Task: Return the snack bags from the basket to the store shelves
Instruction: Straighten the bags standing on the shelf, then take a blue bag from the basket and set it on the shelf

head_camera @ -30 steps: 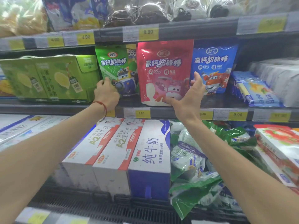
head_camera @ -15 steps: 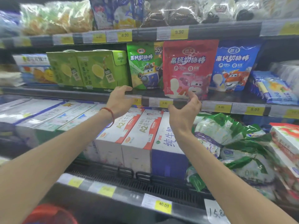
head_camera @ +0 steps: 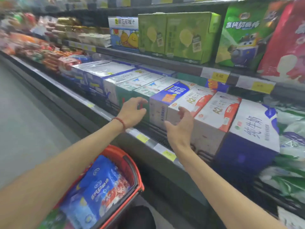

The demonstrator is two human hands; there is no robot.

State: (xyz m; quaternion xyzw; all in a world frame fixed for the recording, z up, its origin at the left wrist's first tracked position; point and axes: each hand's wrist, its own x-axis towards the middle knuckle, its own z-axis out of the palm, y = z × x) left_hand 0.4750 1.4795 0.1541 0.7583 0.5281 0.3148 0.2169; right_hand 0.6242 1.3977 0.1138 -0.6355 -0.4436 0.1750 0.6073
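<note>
1. Left hand (head_camera: 132, 113), red cord at the wrist, is held out in front of the milk cartons (head_camera: 219, 111) on the lower shelf. Its fingers are loosely curled and it has hold of nothing.
2. Right hand (head_camera: 179, 128) is just beside the left, palm turned leftward, fingers relaxed and slightly spread, also empty. It sits in front of a white-and-red carton; whether it touches, I cannot tell.
3. Red basket (head_camera: 118, 150) is low in view, under the left forearm, on the aisle side of the chiller.
4. Blue snack bag (head_camera: 102, 184) lies flat on top inside the basket. A green bag (head_camera: 54, 219) shows at the lower left, blurred.
5. On the upper shelf (head_camera: 165, 61), a green snack bag (head_camera: 241, 38) stands upright with a red snack bag (head_camera: 287, 47) right beside it. Green boxes (head_camera: 178, 35) stand to their left.
6. Yellow price tags (head_camera: 217, 76) line the shelf edges; the print is unreadable.
</note>
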